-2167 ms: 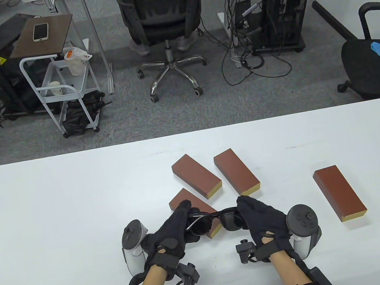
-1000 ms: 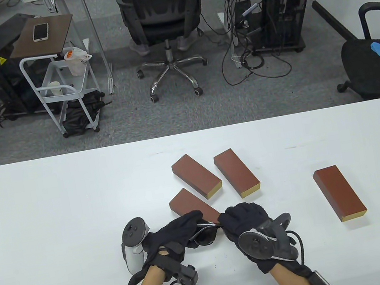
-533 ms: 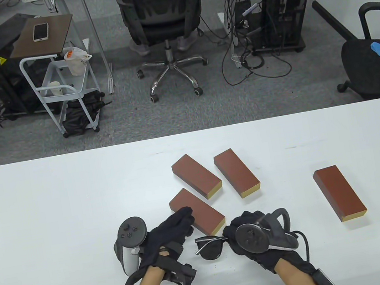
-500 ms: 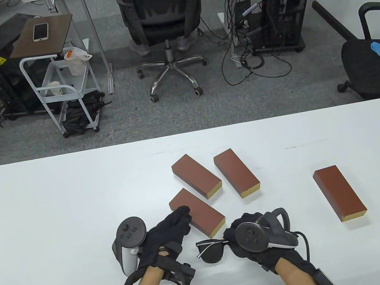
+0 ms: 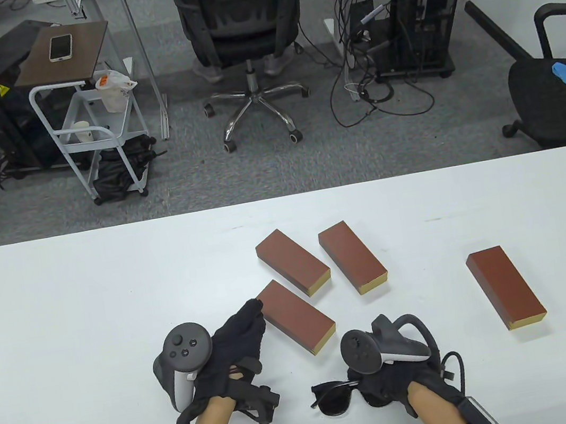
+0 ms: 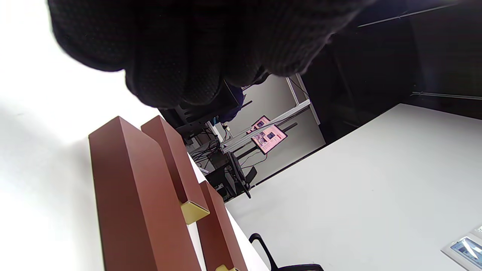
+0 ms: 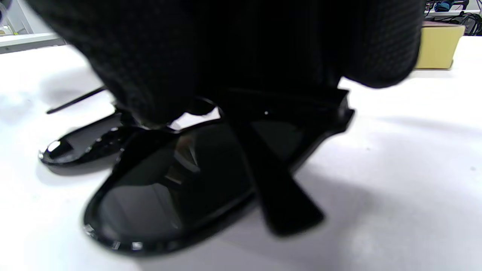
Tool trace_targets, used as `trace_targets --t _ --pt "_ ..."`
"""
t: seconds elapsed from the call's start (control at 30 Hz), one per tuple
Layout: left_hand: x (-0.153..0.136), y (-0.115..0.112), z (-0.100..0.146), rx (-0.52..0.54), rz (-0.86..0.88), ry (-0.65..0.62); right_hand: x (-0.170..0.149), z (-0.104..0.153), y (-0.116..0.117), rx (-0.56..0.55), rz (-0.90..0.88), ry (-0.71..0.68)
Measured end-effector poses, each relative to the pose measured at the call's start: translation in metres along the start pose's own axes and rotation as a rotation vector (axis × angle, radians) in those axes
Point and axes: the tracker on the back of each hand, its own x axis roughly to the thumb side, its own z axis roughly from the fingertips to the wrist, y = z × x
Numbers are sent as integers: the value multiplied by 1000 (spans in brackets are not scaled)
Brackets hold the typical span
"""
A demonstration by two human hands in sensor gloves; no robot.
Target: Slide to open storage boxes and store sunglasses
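Sunglasses [image 5: 339, 397] folded on tabletop [image 5: 62, 311], pinched by right grip [image 5: 390, 382]. Left grip [image 5: 233, 338] slack, fingertips at nearest box [image 5: 295, 315]. Light, fragile, slippery lenses; best held by frame.

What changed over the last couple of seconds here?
The left hand let go of the sunglasses and moved to the far end of the nearest box. The right hand alone brought the sunglasses back toward the table's near edge and keeps hold of them. All four boxes stayed put and closed.
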Motion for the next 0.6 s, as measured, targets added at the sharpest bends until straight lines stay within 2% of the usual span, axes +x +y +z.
trace_targets --t 0.2,0.4,0.6 --pt "0 2 0 20 -54 -13 0 -2 7 14 20 16" --pt "-2 2 0 42 -117 -3 -8 2 1 21 -9 68" --pt "2 4 1 63 -204 -4 -40 19 -32 -268 -115 194"
